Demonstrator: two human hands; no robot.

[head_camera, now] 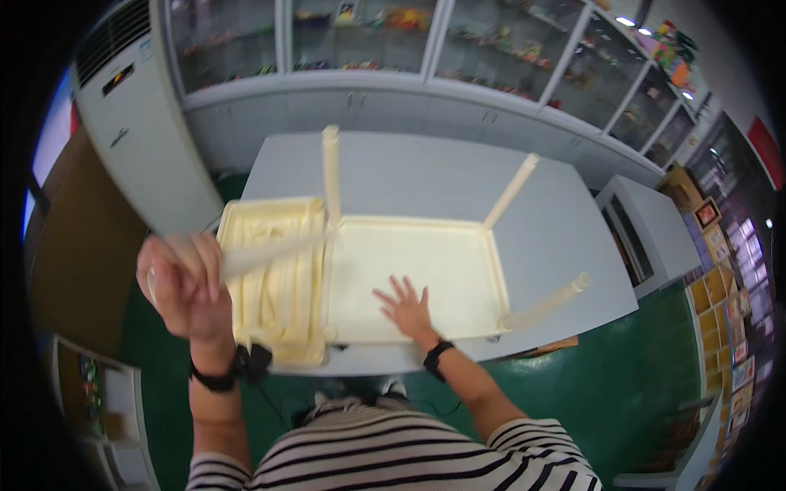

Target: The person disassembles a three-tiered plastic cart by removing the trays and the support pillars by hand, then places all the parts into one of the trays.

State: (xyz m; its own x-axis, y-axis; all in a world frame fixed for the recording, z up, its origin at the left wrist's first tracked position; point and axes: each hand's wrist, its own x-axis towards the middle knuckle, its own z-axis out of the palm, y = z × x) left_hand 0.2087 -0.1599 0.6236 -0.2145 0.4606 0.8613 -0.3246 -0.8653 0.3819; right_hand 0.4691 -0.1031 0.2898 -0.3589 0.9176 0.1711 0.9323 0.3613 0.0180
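Note:
A cream plastic tabletop (pixel 424 251) lies upside down on the grey table. Legs rise from three of its corners: a back left leg (pixel 331 178), a back right leg (pixel 509 191) and a front right leg (pixel 546 302). The front left corner (pixel 330 334) has no leg in it. My left hand (pixel 187 282) is raised at the left, closed around a loose leg (pixel 276 255) that is blurred and points right. Flat on the tabletop's near part, my right hand (pixel 405 310) has its fingers spread.
Left of the tabletop is a cream moulded plastic piece (pixel 276 282) with ridges and recesses. The grey table (pixel 405 175) extends behind and to the right. Glass-fronted cabinets (pixel 362 37) line the back wall. A standing air conditioner (pixel 144 123) is at left, a grey cabinet (pixel 651 227) at right.

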